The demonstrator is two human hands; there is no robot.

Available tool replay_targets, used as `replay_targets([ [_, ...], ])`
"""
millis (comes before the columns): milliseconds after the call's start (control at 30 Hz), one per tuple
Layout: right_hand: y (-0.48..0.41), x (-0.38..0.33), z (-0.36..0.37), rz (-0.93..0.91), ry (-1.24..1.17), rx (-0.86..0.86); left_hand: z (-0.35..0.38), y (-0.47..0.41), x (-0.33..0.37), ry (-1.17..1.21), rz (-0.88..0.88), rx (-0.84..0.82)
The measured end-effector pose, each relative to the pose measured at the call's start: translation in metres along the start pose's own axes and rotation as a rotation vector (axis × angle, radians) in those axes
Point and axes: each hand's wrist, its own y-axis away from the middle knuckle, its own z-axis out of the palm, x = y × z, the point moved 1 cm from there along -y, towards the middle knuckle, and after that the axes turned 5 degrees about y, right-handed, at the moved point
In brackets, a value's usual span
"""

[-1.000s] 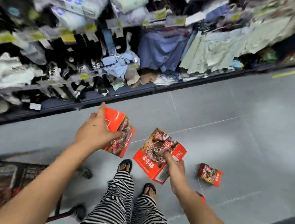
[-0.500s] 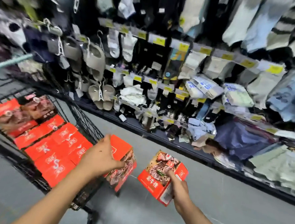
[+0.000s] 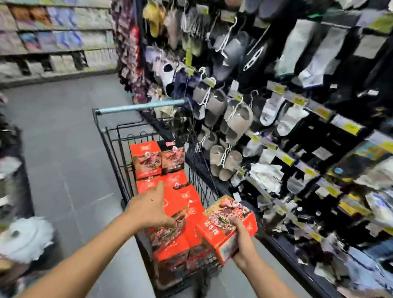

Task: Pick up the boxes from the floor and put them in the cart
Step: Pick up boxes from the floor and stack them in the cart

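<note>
While left hand (image 3: 149, 209) grips one box (image 3: 171, 229), right hand (image 3: 242, 244) another box (image 3: 225, 221), two upright boxes (image 3: 157, 161) in cart (image 3: 137, 107).

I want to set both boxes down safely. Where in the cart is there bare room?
Bare room shows along the cart's right wall, beside the stacked boxes, and seemingly at the far end between the upright boxes and the handle. The near end is crowded: the left hand holds one box, the right hand another.
</note>
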Motion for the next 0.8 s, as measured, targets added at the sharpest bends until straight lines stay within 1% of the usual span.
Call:
replay_targets([
  [167, -0.026, -0.026, 0.051, 0.025, 0.075, -0.079, -0.020, -0.024, -0.035, 0.061, -0.069, 0.041],
  [333, -0.063, -0.045, 0.082, 0.065, 0.171, -0.170, -0.017, -0.056, -0.059, 0.095, -0.129, 0.055],
  [600, -0.141, -0.070, 0.118, 0.151, 0.281, -0.244, 0.001, -0.141, -0.074, -0.084, -0.058, 0.031],
  [700, -0.169, -0.078, 0.122, 0.113, 0.294, -0.242, 0.011, -0.181, -0.085, -0.129, -0.038, 0.054],
  [800, -0.196, -0.089, 0.126, 0.073, 0.369, -0.321, 0.020, -0.214, -0.096, -0.181, -0.022, 0.066],
])
